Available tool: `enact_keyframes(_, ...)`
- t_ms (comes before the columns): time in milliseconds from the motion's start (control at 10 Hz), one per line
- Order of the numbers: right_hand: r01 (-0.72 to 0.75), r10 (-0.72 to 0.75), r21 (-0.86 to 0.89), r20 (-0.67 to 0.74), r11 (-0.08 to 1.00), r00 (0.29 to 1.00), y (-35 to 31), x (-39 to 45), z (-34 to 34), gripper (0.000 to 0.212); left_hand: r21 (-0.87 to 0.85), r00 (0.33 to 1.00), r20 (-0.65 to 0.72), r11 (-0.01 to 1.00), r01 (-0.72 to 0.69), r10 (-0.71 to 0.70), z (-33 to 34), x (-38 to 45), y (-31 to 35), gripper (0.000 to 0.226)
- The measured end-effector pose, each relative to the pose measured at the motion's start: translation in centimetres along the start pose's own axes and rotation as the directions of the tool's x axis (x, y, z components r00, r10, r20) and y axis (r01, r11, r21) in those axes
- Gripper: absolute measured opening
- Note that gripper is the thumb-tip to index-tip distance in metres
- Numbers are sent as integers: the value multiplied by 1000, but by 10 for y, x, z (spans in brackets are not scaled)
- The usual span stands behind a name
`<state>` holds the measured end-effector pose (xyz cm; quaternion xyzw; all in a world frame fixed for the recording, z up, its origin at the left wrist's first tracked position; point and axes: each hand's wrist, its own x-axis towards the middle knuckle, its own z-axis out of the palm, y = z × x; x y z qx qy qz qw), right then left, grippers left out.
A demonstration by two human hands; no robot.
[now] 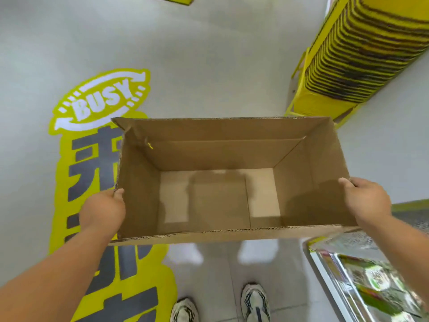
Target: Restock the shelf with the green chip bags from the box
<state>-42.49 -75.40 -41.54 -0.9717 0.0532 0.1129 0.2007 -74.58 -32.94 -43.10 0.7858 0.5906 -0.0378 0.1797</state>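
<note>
You stand on a pale grey tiled floor (209,54) with a large yellow floor sticker (76,159) to your left, printed with the word BUSY in white above dark characters. Your left hand (102,210) curls its fingers over the top edge of the left end wall of an open brown corrugated cardboard box (220,187), the thumb lying on the inner face and the other fingers hidden on the outside. Your right hand (366,198) grips the right end wall the same way, thumb tip showing inside the rim and the remaining fingers out of sight behind the cardboard. Between the two hands the box hangs in front of you above the floor, its mouth facing up toward you; only its bare bottom flaps show inside. Both forearms are bare and reach in from the lower corners. Below the box you can see your two white and black sneakers (255,303) on the tiles. At your lower right, the green chip bags (380,282) lie in a blurred row on a white-edged shelf (325,270), just under your right forearm. Farther off at the upper right stands a tall stack of yellow and black baskets (366,54) in a yellow frame.
</note>
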Motion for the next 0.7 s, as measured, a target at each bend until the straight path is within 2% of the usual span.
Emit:
enact_keyframes(100, -10, 10, 12, 36, 1000, 999, 8, 22, 20, 40, -4, 1000, -9, 1000, 14, -14, 33, 14, 9, 39)
enact_keyframes(200, -13, 11, 29, 80, 999, 997, 13, 33, 28, 40, -3, 999, -23, 999, -33, 33, 49, 20, 14, 42)
enact_keyframes(300, -101, 85, 85, 177, 991, 981, 7, 48, 34, 29, 58, 994, 17, 992, -109, 109, 58, 30, 23, 44)
enact_keyframes(400, -129, 120, 22, 247, 991, 962, 0, 49, 30, 32, 78, 992, 59, 990, -117, 112, 59, 31, 31, 39)
enact_keyframes(500, -58, 73, -65, 264, 996, 962, -18, 30, 10, 48, 40, 992, 88, 994, -97, 93, 37, 18, 38, 46)
enact_keyframes(600, 45, -24, -66, 295, 997, 955, -36, 6, -6, 59, 69, 978, 79, 978, -198, 192, 9, 4, 44, 54)
enact_keyframes(700, 213, -165, -78, 398, 974, 902, -67, -42, -42, 79, 155, 899, 85, 886, -437, 429, -47, -24, 60, 66)
